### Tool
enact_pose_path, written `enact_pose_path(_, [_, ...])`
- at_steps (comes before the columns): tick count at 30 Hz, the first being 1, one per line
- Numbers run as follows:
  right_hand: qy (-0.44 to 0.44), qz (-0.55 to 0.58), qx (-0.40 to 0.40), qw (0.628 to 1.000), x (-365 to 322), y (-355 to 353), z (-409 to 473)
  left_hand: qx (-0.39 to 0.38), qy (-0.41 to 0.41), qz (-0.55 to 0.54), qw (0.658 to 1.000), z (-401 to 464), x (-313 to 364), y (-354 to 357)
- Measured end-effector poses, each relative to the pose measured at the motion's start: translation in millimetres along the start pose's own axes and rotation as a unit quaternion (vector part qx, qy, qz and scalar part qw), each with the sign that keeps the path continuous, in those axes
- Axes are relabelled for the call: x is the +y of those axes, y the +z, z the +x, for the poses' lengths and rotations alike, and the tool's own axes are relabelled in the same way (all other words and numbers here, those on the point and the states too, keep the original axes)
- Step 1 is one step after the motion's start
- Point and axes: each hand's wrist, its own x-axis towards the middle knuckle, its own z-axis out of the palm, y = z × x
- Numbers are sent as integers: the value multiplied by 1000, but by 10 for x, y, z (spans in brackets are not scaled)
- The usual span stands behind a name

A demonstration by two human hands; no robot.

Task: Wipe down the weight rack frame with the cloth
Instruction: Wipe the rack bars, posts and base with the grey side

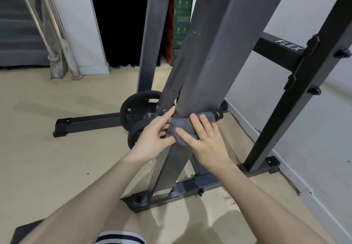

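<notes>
Right hand (204, 139) lies flat on one grey cloth (182, 129), fingers straight and slightly spread, pressing it against the front face of the nearest grey upright (215, 57) of the weight rack frame, low on the post. The cloth wraps round the post; a bunched end sticks out to the right. Left hand (154, 135) sits on the left edge of the same upright, index finger straight up along the metal, thumb touching the cloth's lower left edge; the other fingers curl behind the post, probably gripping it, but they are partly hidden. So grip state: right spread and pressing, left wrapped on the upright.

Counted outward: two bare forearms, three grey uprights close together, one black upright (297, 83) on the right with a crossbar (276, 48) lettered FLEX. Four black bolt knobs show on that black upright. Two black weight plates (141, 103) sit low behind the left hand. Three floor bars of the base lie on the beige floor (47, 158). White wall (285, 110) to the right, stairs (17, 24) top left.
</notes>
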Motion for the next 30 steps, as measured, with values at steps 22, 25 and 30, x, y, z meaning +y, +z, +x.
enact_pose_path(22, [11,-120,20,993,83,-460,1062,43,-48,-6,998,13,-61,11])
enact_pose_path(25, [-56,-167,-94,980,-67,-393,873,36,-52,-36,997,10,-35,1])
enact_pose_path(30, [-97,-186,-69,975,158,-634,1284,23,-38,12,999,-20,-9,-9])
